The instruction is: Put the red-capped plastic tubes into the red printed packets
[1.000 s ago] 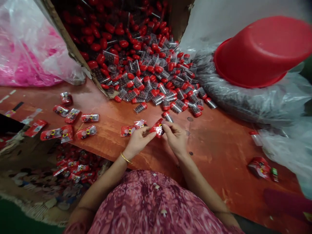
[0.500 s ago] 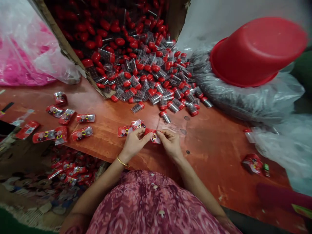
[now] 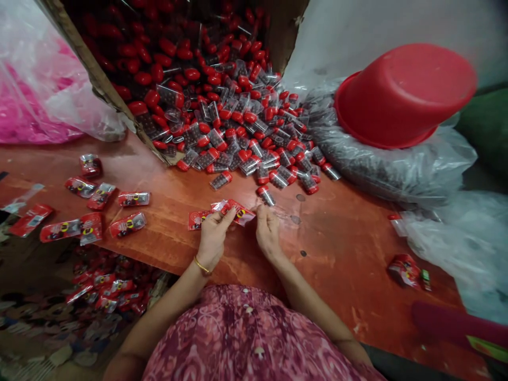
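My left hand (image 3: pixel 212 238), a gold bangle at its wrist, pinches a flat red printed packet (image 3: pixel 243 214) between thumb and fingers, just above the table. Beside the packet's right end is my right hand (image 3: pixel 269 233), its fingers pressed together; whether anything is between them is hidden. Just beyond those fingertips lies a small clear container with a red cap (image 3: pixel 265 195). Under and left of my left hand, another flat red packet (image 3: pixel 195 219) rests on the table, partly covered.
A cardboard box (image 3: pixel 296 37) spills many red-capped containers (image 3: pixel 238 127) onto the reddish table (image 3: pixel 337 254). Filled red packets (image 3: pixel 127 225) lie left, with more below the table edge. Right stand an upturned red tub (image 3: pixel 400 100) on a filled plastic bag (image 3: pixel 389 172) and clear bags (image 3: pixel 444 248).
The packet, held by both hands earlier, is now tilted and raised in my left hand. My right hand has moved off its front and turned its fingertips forward, toward the capped container.
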`<state>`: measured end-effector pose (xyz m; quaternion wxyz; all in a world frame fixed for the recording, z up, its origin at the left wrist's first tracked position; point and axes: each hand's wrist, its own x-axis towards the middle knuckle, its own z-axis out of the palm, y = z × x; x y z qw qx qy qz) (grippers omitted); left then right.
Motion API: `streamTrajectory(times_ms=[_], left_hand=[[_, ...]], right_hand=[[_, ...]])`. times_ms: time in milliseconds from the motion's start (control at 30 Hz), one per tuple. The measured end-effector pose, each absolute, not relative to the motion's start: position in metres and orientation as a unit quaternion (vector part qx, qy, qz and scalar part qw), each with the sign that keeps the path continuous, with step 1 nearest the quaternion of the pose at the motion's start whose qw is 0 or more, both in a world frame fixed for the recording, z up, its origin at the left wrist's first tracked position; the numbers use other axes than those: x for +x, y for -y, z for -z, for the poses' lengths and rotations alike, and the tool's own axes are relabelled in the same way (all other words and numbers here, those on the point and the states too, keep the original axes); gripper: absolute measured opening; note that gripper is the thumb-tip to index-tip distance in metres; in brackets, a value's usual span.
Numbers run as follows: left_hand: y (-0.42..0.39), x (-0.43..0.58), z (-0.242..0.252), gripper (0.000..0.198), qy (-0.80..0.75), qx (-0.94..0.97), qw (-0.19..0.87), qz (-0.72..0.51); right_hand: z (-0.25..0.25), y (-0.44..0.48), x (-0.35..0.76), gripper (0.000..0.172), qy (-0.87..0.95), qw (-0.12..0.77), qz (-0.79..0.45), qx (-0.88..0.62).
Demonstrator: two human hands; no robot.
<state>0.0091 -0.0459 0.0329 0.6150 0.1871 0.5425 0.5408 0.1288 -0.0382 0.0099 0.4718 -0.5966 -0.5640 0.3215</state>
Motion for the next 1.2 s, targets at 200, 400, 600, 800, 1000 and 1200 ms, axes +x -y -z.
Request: streamTrajectory(times_ms=[200,400,600,800,1000,1200], left_hand=[[0.043,0.001,-0.038,0.039,-0.512,0.126,0.667,-0.527],[0.042,-0.007,-0.033,0.032,-0.491,0.106,0.692,-0.519],[0.042,-0.010,-0.034,0.032,-0.492,0.101,0.691,-0.520],[0.045,-0.003,-0.041,0.037,-0.517,0.137,0.680,-0.502],[0.048,-0.001,-0.038,0.036,-0.515,0.200,0.658,-0.512],[0.050,0.003,-0.038,0.039,-0.496,0.216,0.669,-0.510]], right_hand=[[-0.001,0.004,0.177,0.048,0.696,0.211,-0.039,-0.685],[0.012,0.016,0.191,0.029,0.719,0.206,-0.072,-0.660],[-0.017,0.063,0.184,0.038,0.555,0.370,-0.478,-0.572],[-0.048,0.085,0.174,0.042,0.452,0.347,-0.630,-0.527],[-0.047,0.078,0.169,0.037,0.455,0.348,-0.619,-0.537],[-0.034,0.078,0.161,0.038,0.429,0.383,-0.618,-0.536]])
